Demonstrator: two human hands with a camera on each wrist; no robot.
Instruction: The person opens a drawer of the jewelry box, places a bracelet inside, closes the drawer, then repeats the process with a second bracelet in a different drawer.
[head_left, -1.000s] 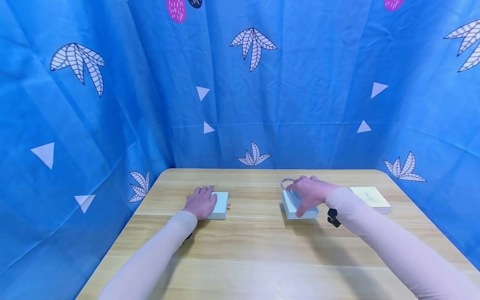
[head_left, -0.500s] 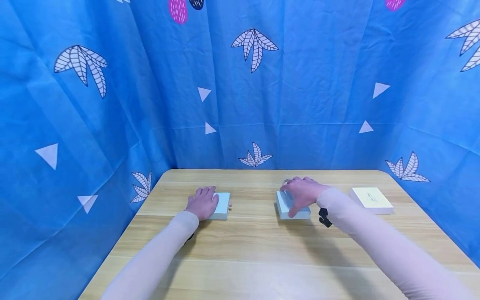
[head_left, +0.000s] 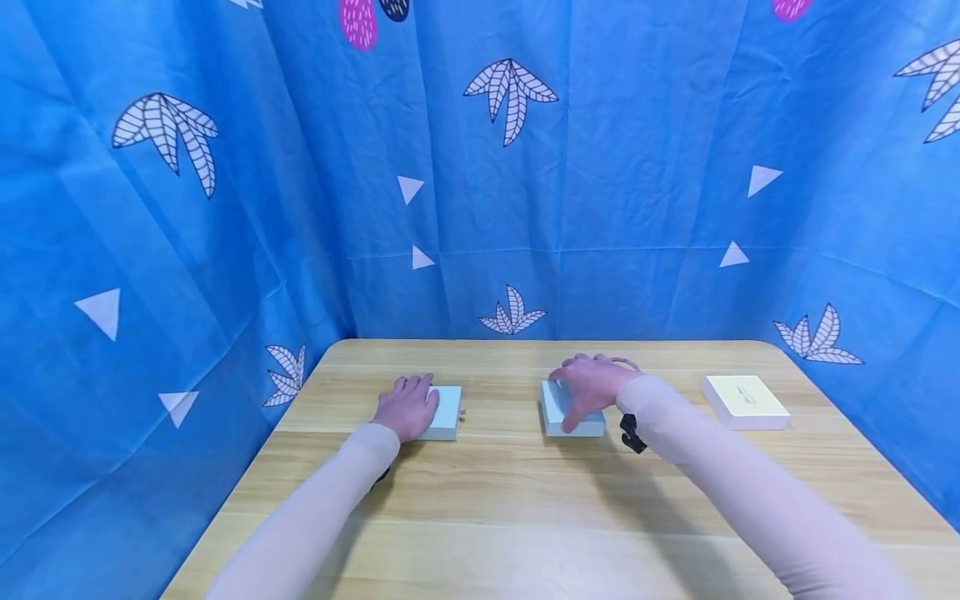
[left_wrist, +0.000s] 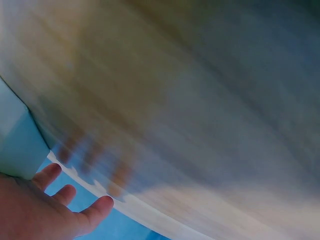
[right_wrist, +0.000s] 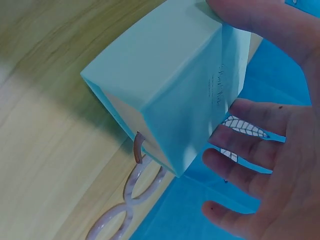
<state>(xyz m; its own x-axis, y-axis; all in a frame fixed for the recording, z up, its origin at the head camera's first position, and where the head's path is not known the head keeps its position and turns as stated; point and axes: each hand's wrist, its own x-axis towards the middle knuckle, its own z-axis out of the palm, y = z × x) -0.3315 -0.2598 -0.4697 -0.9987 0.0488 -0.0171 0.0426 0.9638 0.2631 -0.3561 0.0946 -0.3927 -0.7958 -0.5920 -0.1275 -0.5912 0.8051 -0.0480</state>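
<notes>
1. The left hand (head_left: pixel 408 406) lies flat, fingers relaxed and straight, on the left part of a pale blue box (head_left: pixel 444 412) near the middle of the tabletop (head_left: pixel 495 492), left of centre. The left wrist view is smeared by blur; only fingertips (left_wrist: pixel 50 175) can be made out.
2. The right hand (head_left: pixel 588 383) grasps a second pale blue box (head_left: pixel 564 414) right of centre, fingers over its far edge and thumb on the near side. In the right wrist view this box (right_wrist: pixel 170 85) is matte card with sharp corners; a line of small print runs down one side, too small to read.
3. A pale looped ribbon (right_wrist: pixel 131 194) lies on the wood just beside that box, partly hidden under it.
4. A cream box (head_left: pixel 746 401) sits near the tabletop's right edge; its faint lettering is illegible.
</notes>
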